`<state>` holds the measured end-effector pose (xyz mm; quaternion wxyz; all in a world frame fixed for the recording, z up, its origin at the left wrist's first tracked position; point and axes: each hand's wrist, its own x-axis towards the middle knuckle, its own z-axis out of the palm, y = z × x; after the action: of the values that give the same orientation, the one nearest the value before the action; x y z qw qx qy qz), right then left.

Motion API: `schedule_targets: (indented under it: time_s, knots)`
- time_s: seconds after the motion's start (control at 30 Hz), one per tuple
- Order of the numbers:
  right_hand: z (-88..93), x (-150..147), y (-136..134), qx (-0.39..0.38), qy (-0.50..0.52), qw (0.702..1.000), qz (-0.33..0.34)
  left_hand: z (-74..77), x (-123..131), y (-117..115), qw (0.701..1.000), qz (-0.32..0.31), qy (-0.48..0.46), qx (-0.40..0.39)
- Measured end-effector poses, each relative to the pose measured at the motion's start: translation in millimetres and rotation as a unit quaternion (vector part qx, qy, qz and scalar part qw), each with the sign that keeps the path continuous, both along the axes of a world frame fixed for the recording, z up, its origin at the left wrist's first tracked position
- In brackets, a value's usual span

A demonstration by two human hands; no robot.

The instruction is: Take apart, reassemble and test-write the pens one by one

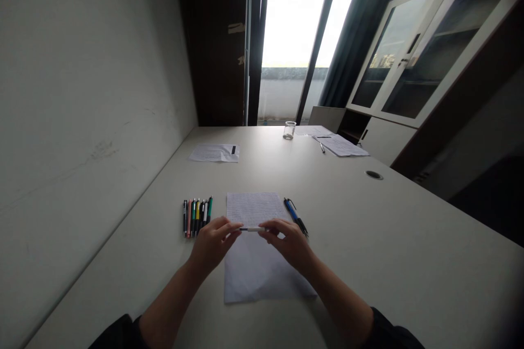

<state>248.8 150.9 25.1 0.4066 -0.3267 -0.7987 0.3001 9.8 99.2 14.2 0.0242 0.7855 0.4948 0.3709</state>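
Both my hands meet over a lined sheet of paper (254,212) on the white table (368,240). My left hand (213,242) and my right hand (289,240) pinch the two ends of a pen (252,229), held level just above the sheet. A row of several coloured pens (196,217) lies to the left of the paper. Two pens, one blue (291,210) and one dark (302,224), lie at the paper's right edge.
A small glass (289,130) stands at the table's far end, with papers and a pen (339,145) to its right. Another sheet (215,152) lies far left. A cable hole (374,175) sits right. A wall runs along the left, a glass-door cabinet (413,60) stands right.
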Motion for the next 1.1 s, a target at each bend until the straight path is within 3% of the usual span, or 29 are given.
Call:
schedule_targets:
  time_s: [0.47,1.1]
  knots:
    - [3.1,1.2,-1.6,0.02,0.009,1.0,-0.02,5.0,2.3,-0.7,1.0,0.01,0.006,0.01]
    - [5.2,-0.6,-3.4,-0.022,-0.004,0.999,0.025,3.3,1.8,-1.2,1.0,-0.009,0.001,0.006]
